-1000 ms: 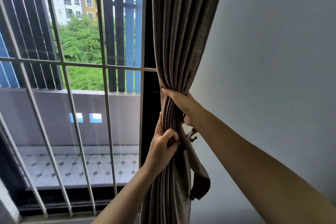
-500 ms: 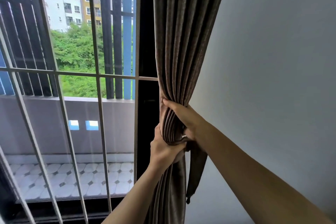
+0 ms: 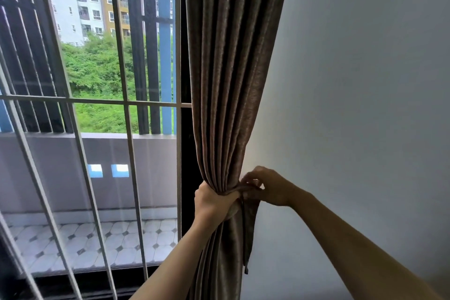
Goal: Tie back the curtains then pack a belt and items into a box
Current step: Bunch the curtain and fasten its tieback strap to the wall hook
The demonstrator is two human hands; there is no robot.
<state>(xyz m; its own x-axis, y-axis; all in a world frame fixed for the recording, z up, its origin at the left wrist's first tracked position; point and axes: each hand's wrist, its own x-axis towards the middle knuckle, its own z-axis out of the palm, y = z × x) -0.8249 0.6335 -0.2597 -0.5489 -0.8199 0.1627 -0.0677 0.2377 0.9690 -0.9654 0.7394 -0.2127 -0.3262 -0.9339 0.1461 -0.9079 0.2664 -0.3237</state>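
A brown pleated curtain (image 3: 229, 80) hangs gathered beside the window, against the white wall. My left hand (image 3: 214, 202) grips the bunched folds from the window side. A matching brown tieback strap (image 3: 249, 224) wraps the bunch, and its loose end hangs down on the wall side. My right hand (image 3: 267, 186) is on the wall side of the curtain, fingers curled, pinching the strap where it crosses the bunch. The wall hook is hidden behind my right hand. No box or belt is in view.
A white metal window grille (image 3: 126, 105) covers the glass to the left, with a dark frame post (image 3: 186, 153) right beside the curtain. A plain white wall (image 3: 353, 80) fills the right side. Outside are a tiled balcony floor (image 3: 97, 243), trees and buildings.
My right hand has let go of the curtain folds and moved round to the wall side, onto the strap. My left hand now grips the bunch alone, and the view has tilted up.
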